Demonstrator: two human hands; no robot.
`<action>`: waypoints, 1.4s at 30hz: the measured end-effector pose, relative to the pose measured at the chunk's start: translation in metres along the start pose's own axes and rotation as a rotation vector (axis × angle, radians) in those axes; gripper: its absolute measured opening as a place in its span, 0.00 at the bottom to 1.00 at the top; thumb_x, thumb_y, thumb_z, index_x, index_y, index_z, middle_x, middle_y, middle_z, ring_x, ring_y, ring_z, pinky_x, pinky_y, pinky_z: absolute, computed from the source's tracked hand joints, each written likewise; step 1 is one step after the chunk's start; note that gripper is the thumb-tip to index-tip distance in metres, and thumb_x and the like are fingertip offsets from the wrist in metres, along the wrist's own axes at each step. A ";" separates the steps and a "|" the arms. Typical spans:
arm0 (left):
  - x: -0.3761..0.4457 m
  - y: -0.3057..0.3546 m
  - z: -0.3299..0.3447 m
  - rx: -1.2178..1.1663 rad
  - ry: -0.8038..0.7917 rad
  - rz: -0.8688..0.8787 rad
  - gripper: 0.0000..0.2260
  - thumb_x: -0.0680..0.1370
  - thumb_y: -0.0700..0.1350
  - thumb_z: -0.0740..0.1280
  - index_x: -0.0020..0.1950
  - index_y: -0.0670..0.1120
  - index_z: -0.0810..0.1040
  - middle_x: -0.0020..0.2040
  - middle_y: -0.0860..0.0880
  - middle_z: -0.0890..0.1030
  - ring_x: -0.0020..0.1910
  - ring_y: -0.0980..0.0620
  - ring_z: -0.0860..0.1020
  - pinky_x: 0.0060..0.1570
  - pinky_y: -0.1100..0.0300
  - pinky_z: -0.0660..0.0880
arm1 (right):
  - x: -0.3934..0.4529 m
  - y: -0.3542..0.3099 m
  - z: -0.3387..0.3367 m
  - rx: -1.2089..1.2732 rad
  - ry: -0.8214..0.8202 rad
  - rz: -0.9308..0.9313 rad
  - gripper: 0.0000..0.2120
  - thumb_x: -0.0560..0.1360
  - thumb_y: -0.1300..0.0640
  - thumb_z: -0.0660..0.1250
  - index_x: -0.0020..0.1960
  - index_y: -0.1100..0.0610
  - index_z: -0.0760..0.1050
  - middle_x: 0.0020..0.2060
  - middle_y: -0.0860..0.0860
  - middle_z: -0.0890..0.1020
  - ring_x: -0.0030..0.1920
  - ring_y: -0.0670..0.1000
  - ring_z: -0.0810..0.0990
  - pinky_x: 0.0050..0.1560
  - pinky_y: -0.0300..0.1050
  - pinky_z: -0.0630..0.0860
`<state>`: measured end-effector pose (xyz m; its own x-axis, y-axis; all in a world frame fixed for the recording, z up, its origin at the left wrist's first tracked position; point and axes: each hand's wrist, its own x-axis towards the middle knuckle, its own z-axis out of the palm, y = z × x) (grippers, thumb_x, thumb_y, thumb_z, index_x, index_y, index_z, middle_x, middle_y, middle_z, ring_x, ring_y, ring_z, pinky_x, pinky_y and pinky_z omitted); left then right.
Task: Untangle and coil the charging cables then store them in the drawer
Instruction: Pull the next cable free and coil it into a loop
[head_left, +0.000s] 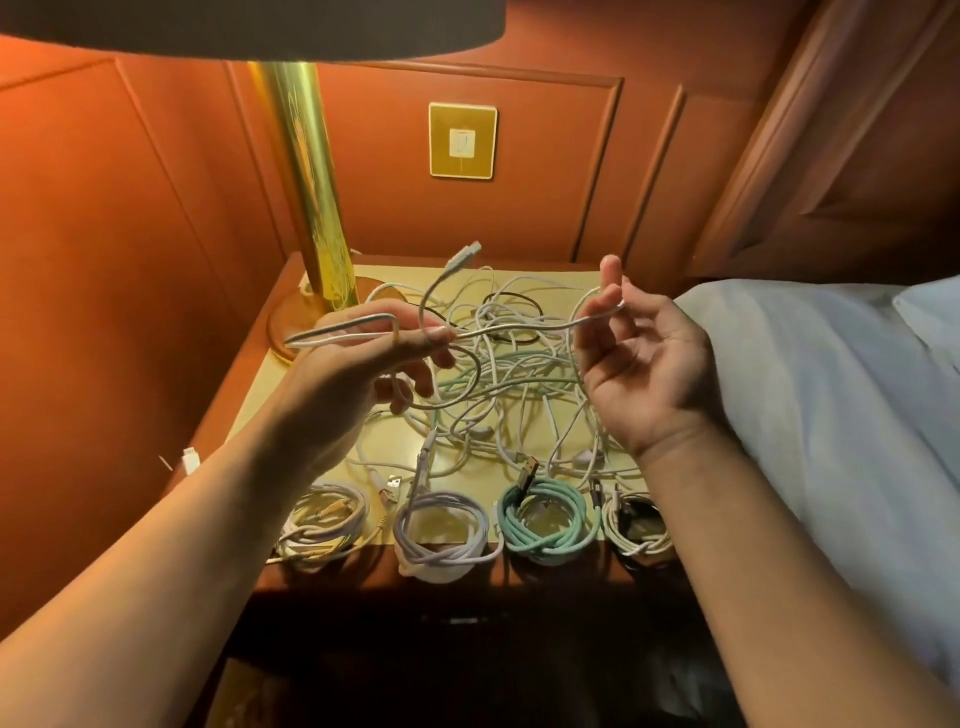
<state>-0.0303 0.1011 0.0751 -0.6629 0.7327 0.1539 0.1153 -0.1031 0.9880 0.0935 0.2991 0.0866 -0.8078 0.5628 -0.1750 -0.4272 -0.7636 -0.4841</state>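
A tangle of white, green and dark cables (519, 384) lies on the bedside table (260, 400). Above it I hold one white cable (514, 328) stretched between both hands. My left hand (363, 364) pinches a long loop of it, and its connector end (465, 254) sticks up behind. My right hand (644, 358), palm up, pinches the cable between thumb and forefinger. Along the table's front edge lie several finished coils: a white one (324, 525), a pale lilac one (441, 535), a teal one (545, 519) and a black-and-white one (639, 530).
A brass lamp (311, 208) stands at the table's back left, its shade overhead. A switch plate (462, 140) is on the orange panelled wall. A bed with a white sheet (831, 415) adjoins the table on the right. The dark drawer front (457, 618) is below the coils.
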 end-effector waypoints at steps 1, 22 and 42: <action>-0.001 0.000 -0.001 -0.010 -0.017 0.009 0.02 0.73 0.47 0.72 0.40 0.52 0.84 0.38 0.50 0.83 0.33 0.54 0.76 0.29 0.62 0.68 | 0.002 -0.001 -0.002 -0.026 0.051 0.044 0.12 0.78 0.67 0.62 0.60 0.66 0.77 0.49 0.54 0.87 0.32 0.46 0.80 0.33 0.40 0.81; -0.020 -0.001 -0.005 0.017 -0.224 0.012 0.11 0.69 0.50 0.81 0.45 0.45 0.86 0.33 0.48 0.81 0.27 0.58 0.68 0.25 0.66 0.61 | -0.029 -0.020 -0.003 -0.475 -0.230 0.117 0.15 0.71 0.55 0.60 0.41 0.53 0.86 0.33 0.48 0.69 0.31 0.48 0.53 0.33 0.44 0.51; -0.049 0.039 0.021 0.431 -0.737 -0.341 0.06 0.79 0.44 0.71 0.56 0.46 0.84 0.46 0.41 0.87 0.35 0.42 0.84 0.29 0.58 0.78 | -0.093 -0.023 -0.013 -1.891 -0.798 -0.037 0.04 0.75 0.53 0.75 0.48 0.48 0.89 0.37 0.41 0.85 0.39 0.42 0.81 0.37 0.36 0.71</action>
<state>0.0221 0.0753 0.1062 -0.0896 0.9361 -0.3401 0.3637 0.3487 0.8638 0.1842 0.2686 0.1032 -0.9956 -0.0667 -0.0659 -0.0056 0.7439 -0.6683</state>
